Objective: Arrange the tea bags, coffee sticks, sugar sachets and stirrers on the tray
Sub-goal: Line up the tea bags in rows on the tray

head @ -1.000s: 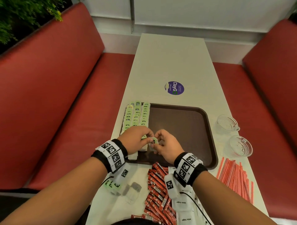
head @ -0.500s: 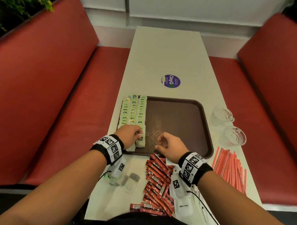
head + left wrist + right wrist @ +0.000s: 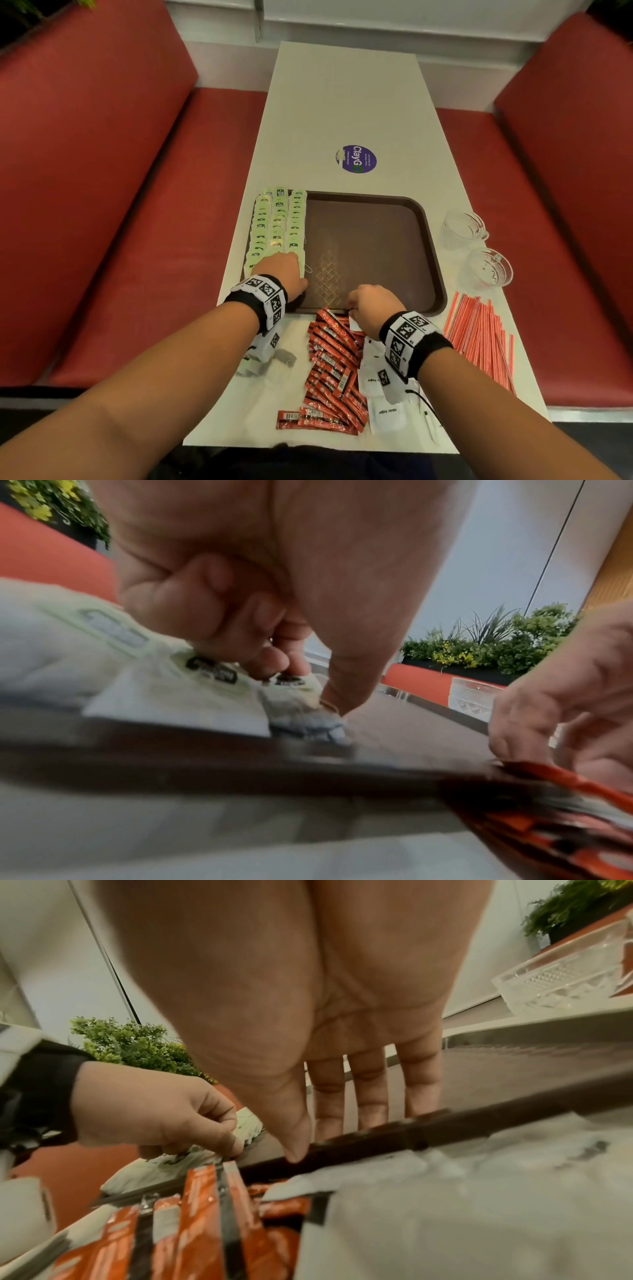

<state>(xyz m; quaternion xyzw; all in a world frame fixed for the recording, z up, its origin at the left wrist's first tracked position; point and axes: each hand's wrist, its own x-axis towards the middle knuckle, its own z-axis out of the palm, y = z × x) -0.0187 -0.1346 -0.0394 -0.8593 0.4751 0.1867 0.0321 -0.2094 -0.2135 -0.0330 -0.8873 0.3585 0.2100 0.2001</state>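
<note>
Now left hand (image 3: 284,270) is pinching a tea bag (image 3: 294,681) on the tray (image 3: 432,240), right hand (image 3: 371,303) is hovering, fingers straight, over coffee sticks (image 3: 334,363).

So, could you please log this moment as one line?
left hand: pinching tea bag on tray | right hand: open, over coffee sticks

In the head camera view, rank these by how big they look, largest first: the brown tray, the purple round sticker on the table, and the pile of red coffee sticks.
1. brown tray, clearly the largest.
2. pile of red coffee sticks, though it lies nearer the camera, which inflates it.
3. purple round sticker, the smallest, and it is farther from the camera.
</note>
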